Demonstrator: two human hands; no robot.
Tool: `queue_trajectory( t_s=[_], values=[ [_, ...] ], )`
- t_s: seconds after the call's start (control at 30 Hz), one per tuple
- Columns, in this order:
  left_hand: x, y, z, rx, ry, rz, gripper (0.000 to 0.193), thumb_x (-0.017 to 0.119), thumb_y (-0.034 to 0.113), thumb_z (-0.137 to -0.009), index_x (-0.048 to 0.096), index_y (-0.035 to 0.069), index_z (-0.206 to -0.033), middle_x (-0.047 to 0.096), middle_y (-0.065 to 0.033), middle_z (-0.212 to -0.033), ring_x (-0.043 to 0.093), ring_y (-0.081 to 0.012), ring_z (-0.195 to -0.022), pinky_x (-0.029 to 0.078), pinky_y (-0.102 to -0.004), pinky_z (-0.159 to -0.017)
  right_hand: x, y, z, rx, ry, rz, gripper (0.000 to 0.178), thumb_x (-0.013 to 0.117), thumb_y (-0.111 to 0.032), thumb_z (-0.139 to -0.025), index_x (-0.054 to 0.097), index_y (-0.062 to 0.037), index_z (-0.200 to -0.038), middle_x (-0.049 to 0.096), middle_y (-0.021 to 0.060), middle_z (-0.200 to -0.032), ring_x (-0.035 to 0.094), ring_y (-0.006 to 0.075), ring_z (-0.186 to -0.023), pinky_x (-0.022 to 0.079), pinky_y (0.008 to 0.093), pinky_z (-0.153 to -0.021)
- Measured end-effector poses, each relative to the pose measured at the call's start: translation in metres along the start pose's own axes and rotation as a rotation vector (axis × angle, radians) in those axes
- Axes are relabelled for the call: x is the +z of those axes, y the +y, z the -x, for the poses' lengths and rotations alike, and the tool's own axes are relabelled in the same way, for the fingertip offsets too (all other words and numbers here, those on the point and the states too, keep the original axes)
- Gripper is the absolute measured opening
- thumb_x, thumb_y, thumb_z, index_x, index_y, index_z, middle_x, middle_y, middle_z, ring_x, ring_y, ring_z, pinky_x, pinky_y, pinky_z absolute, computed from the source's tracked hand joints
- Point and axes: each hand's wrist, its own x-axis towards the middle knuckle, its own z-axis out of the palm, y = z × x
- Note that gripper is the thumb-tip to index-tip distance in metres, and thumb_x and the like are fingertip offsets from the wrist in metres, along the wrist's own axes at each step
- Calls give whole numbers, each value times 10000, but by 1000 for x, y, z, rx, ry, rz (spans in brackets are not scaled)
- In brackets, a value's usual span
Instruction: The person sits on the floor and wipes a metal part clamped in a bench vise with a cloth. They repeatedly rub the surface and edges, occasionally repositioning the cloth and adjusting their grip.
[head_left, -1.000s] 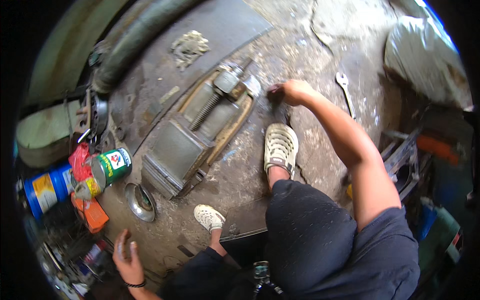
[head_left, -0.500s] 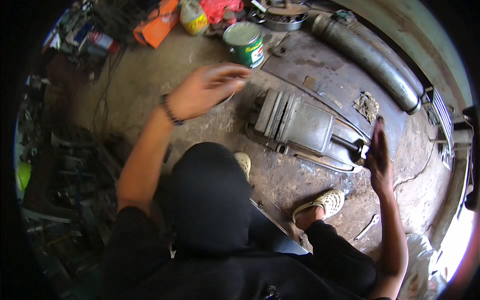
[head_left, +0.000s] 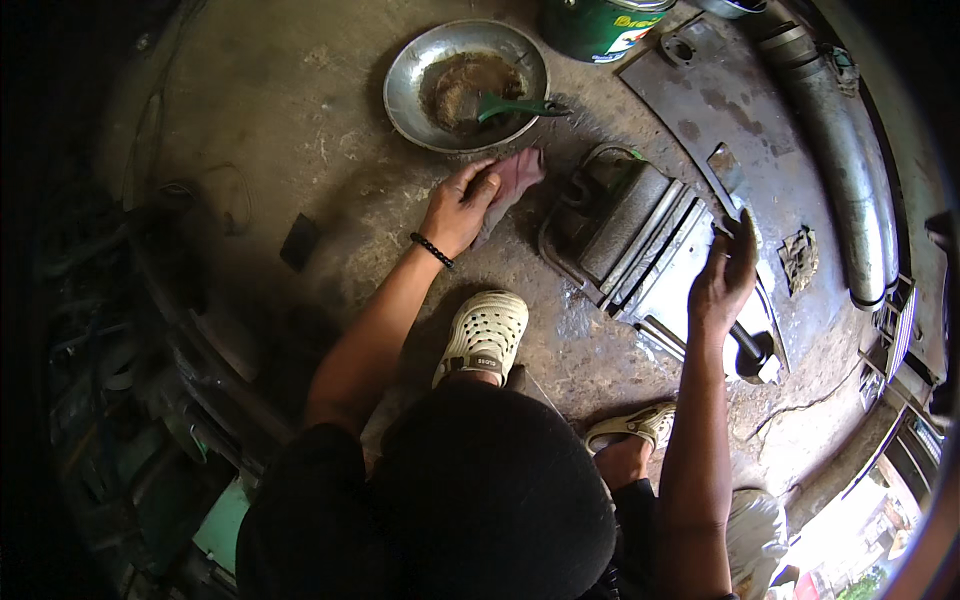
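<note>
My left hand [head_left: 460, 210], with a dark beaded bracelet at the wrist, is closed on a purplish-grey rag [head_left: 513, 188] just above the floor. Beyond that hand lies a round metal pan [head_left: 408, 112] with brown residue inside. A brush with a green handle [head_left: 520, 105] rests across its rim. To the right of the rag sits a heavy machine vise [head_left: 625, 225] with its jaws and a screw. Over the vise's bright flat top, my right hand [head_left: 727, 275] is open, fingers raised and holding nothing; whether it touches the metal I cannot tell.
A green bucket [head_left: 605, 30] stands at the back. Beyond the vise lie a flat steel plate [head_left: 735, 95], a crumpled scrap [head_left: 798, 260] and a long metal cylinder [head_left: 845, 170]. My feet, in cream clogs [head_left: 487, 335], are close to the vise. Dark metal clutter fills the left side.
The view has shifted, and the pan with the brush now shows plainly. A rag is now visible in my left hand. My right hand has moved from the screw end to over the vise's top.
</note>
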Motion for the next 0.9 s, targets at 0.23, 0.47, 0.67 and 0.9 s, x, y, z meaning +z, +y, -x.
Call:
queue_trajectory(
  t_s=[0.23,0.47,0.67,0.9],
  values=[
    [32,-30,-14,-36,-282,9,405,703,364,-916,674,18,-1125,715,-172,-1064,693,-260,-982,533,-357,-847,32,55,-23,-318,18,247,450,543,-49,-959,482,25,-1398,529,222,-1317,530,331,-1233,410,426,-1064],
    [32,-14,-68,144,-380,-266,360,770,299,-857,628,-9,-977,681,-136,-907,645,-190,-836,509,-345,-776,54,62,-23,-325,73,396,477,556,-74,-927,491,-27,-1397,506,239,-1329,486,408,-1259,371,470,-1088],
    [46,-8,-97,153,-710,-363,304,722,236,-875,663,9,-1069,696,-148,-954,675,-275,-889,528,-388,-827,60,71,-20,-319,74,513,551,579,-133,-899,450,6,-1416,461,252,-1411,444,438,-1299,338,506,-1093],
    [64,-7,-98,535,-826,-673,227,674,162,-876,711,82,-1085,666,-132,-1037,671,-344,-938,555,-446,-810,62,73,-19,-267,88,567,592,582,-159,-896,421,-15,-1447,453,253,-1421,440,447,-1298,339,512,-1083]
  ],
)
